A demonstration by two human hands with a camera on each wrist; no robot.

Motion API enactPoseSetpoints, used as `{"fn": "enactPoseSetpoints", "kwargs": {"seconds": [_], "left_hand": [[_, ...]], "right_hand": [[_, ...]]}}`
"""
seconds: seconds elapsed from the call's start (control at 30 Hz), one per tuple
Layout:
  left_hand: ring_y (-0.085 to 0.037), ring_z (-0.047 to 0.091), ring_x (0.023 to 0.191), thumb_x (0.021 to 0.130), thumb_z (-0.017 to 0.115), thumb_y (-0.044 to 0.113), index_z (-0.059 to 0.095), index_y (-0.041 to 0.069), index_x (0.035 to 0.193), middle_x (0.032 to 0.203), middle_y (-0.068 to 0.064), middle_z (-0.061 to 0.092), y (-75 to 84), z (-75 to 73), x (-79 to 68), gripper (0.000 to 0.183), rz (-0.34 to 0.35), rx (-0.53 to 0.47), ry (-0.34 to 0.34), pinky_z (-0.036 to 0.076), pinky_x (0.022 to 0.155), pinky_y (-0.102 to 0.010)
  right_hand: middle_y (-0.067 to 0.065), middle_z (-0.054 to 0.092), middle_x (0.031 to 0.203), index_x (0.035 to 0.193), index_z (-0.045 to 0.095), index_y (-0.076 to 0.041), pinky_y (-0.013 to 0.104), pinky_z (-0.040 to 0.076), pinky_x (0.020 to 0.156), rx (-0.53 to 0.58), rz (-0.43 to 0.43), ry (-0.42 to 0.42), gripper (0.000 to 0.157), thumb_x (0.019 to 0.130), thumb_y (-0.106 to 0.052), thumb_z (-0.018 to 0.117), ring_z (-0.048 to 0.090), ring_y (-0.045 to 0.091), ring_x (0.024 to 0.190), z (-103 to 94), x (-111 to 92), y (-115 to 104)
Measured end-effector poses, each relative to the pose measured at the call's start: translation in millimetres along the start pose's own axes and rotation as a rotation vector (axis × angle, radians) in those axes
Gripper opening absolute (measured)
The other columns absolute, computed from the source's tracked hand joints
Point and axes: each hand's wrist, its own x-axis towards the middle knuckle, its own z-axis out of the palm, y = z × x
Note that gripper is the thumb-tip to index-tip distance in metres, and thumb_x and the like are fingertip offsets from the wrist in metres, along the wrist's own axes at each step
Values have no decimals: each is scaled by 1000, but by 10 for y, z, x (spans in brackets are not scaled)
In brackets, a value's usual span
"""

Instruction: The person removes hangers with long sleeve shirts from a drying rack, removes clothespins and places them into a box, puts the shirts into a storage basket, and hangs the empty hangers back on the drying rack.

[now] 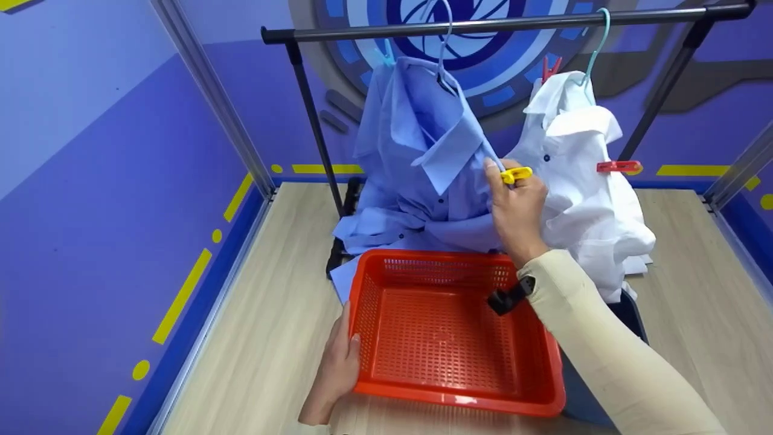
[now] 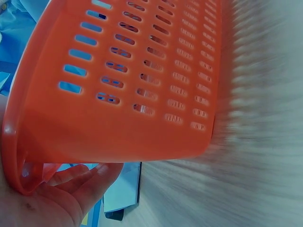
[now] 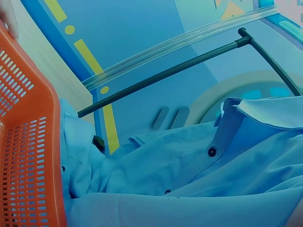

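My left hand (image 1: 338, 362) grips the left rim of a red plastic basket (image 1: 462, 403); in the left wrist view its fingers curl under the rim beside the slotted wall (image 2: 118, 132). A light blue shirt (image 1: 416, 181) hangs from a hanger on the rack, its collar standing partly open. At the shirt's right shoulder, my right hand (image 1: 520, 208) pinches a yellow clothespin (image 1: 515, 175). A light blue clothespin (image 1: 386, 54) sits at the other shoulder. In the right wrist view the buttoned shirt front (image 3: 189, 165) fills the lower part, and the right hand is mostly out of sight.
A black rack bar (image 1: 362, 33) runs across the back. To the right hangs a white shirt (image 1: 574, 175) on a green hanger (image 1: 598, 48), with red clothespins (image 1: 619, 166) on it. A dark container (image 1: 628, 314) stands partly hidden beneath the white shirt and right arm.
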Motion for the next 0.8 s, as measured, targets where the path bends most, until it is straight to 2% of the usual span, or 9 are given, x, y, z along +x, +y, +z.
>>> {"fn": "enactPoseSetpoints", "kwargs": {"seconds": [0.23,0.4,0.57,0.8], "left_hand": [[-27,29,135,96,37,7,2,25,148,149,-6,24,-9,0,-2,64,-4,3,1,30,105,-51],[-28,29,135,96,37,7,1,28,147,149,-8,24,-11,0,-7,66,-1,8,1,30,105,-51],[-28,30,135,96,37,8,3,25,148,149,-8,24,-10,-3,-3,64,4,-2,0,31,105,-52],[-28,30,135,97,37,10,3,25,148,150,-7,24,-5,-1,1,63,-1,-11,1,31,105,-52]], "right_hand": [[11,55,54,75,64,5,17,35,41,25,15,-11,23,83,-17,65,44,8,42,-27,-40,-12],[5,54,52,73,63,6,17,36,41,55,4,-8,22,83,-14,65,44,9,42,-51,-80,-25],[0,54,52,75,63,6,17,37,39,104,25,0,19,83,-12,65,45,11,41,-74,-114,-52],[-7,51,54,76,65,4,17,33,44,116,-2,11,15,82,-10,65,42,3,47,-137,-149,-115]]}}
